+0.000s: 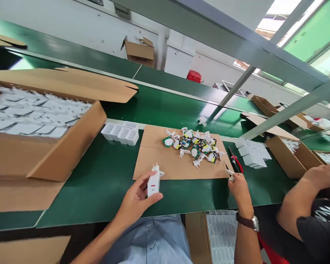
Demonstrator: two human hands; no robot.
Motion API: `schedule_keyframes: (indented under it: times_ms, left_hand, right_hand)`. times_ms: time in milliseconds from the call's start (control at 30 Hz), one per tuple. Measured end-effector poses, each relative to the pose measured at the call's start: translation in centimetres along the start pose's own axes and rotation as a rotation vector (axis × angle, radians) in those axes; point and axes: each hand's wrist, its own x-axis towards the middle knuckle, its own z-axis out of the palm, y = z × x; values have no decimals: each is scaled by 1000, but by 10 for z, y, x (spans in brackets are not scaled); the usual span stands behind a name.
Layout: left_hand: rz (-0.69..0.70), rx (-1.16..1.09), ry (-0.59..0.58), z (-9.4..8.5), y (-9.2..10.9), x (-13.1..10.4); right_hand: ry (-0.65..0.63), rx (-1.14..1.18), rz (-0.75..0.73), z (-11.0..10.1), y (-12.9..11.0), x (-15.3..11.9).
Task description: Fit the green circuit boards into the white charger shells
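Observation:
My left hand [140, 194] is closed around a white plug-in charger [153, 183], its prongs pointing up and its port face, with a red slot, toward me. My right hand [238, 185] grips a slim pointed tool [229, 171] with a pale handle and a dark thin tip; its exact kind is unclear. That tip is by the right edge of a cardboard sheet [151, 154]. On the sheet lies a heap of circuit boards [199, 146] with white plug parts attached. Just beyond my right hand rest red-and-black pliers [235, 160].
White empty casings [122, 132] stand left of the sheet, more casings [253, 152] at its right. A large carton [71, 146] of white parts fills the left. A co-worker's arm [299, 194] is at the right. A metal post [236, 86] rises behind the bench.

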Motion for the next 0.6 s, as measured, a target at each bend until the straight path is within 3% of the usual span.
schedule_keyframes:
  times_ms: [200, 267, 400, 500, 600]
  left_hand:
    - [3, -28, -85, -1, -4, -2]
    - [13, -54, -121, -2, -4, -2]
    - [-32, -108, -116, -2, -6, -3]
    - [-78, -116, -73, 1, -10, -5]
    - [-83, -105, -42, 3, -14, -6]
  right_hand:
    - [-76, 153, -46, -3, 7, -13]
    - [-86, 297, -80, -7, 3, -22]
    - [-16, 668, -153, -15, -28, -40]
    - [70, 666, -182, -14, -61, -53]
    - [-3, 697, -318, 0, -88, -68]
